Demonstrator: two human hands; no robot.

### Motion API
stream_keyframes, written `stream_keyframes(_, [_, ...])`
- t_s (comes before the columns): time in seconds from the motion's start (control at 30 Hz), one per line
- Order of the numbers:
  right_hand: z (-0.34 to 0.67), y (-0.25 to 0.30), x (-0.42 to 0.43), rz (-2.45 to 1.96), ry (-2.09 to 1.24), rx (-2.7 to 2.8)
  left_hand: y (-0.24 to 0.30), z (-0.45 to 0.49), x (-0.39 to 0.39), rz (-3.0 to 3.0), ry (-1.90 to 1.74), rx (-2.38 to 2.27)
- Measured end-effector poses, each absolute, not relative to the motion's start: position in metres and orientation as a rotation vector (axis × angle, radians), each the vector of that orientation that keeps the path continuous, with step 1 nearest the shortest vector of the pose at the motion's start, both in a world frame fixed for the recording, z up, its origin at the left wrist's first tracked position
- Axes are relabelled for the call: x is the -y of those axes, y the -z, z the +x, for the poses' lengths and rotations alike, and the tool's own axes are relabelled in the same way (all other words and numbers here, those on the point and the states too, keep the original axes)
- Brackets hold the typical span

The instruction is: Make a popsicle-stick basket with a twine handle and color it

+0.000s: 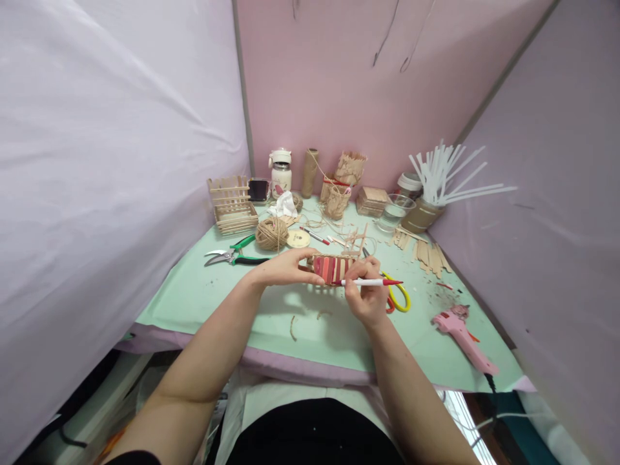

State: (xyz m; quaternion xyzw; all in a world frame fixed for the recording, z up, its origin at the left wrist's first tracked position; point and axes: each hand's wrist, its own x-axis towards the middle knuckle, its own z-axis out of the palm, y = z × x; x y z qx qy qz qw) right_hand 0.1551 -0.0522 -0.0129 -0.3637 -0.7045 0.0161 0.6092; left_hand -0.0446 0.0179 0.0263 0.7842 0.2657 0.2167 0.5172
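My left hand [293, 267] grips the left end of a small craft-stick piece [328, 268], its thumb along the near edge. Red, pink and plain wood stripes run across the face of that piece. A white marker [371, 282] with red ends sits in my right hand [365, 290], its left tip at the lower edge of the stripes. My right fingers partly cover the piece's right end. Just right of that hand lie scissors with yellow and red handles [400, 294], partly hidden by it.
Green-handled pruning shears [237, 252] and a twine ball [272, 234] lie to the left. A pink glue gun [465, 337] rests at the right, its cord over the table edge. Loose craft sticks [431, 255] and a water cup [394, 213] stand behind.
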Motion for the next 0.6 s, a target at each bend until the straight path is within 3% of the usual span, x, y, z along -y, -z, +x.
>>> stream_keyframes(0.6, [0.1532, 0.0103, 0.0544, -0.867, -0.034, 1.639, -0.027, -0.0439, -0.0164, 1.853, -0.525, -0.639])
